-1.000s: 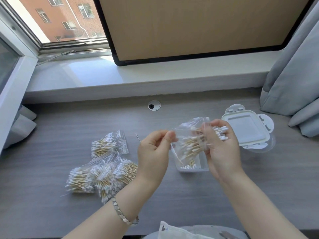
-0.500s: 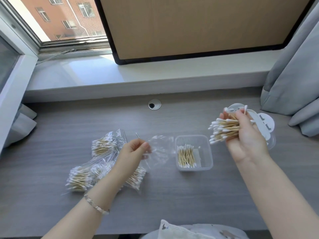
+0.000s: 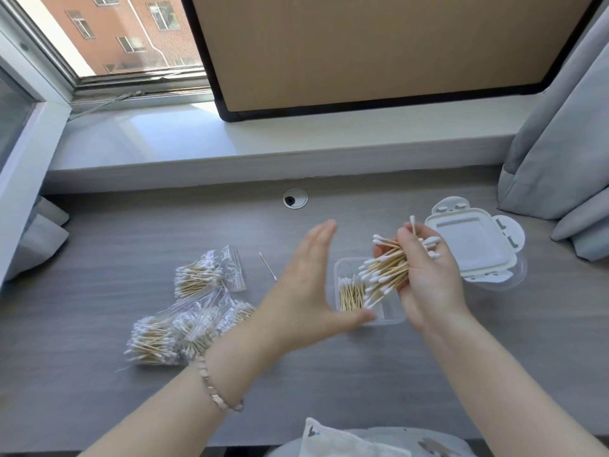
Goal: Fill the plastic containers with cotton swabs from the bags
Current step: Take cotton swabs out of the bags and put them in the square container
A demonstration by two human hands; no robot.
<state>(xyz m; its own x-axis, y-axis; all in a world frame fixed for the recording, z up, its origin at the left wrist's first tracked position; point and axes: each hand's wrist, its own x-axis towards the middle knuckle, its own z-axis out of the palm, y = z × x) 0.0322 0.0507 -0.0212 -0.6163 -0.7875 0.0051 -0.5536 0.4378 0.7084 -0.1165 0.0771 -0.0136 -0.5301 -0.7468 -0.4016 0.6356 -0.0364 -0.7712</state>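
container (image 3: 392,314): clear, part-filled | swab bundle (image 3: 385,275): above it | bags (image 3: 197,321): left (perhaps four)

Grey wood-grain table (image 3: 99,232) ran along the wall under a white window sill (image 3: 296,140). A round cable grommet (image 3: 295,198) sat in the table near its back edge. Window (image 3: 108,37) at upper left showed a red-brick building (image 3: 158,24) in daylight; the sill was brightly lit. A tan panel with black frame (image 3: 362,44) stood on the sill. Grey curtain (image 3: 560,143) hung at right, its folds resting on the table.
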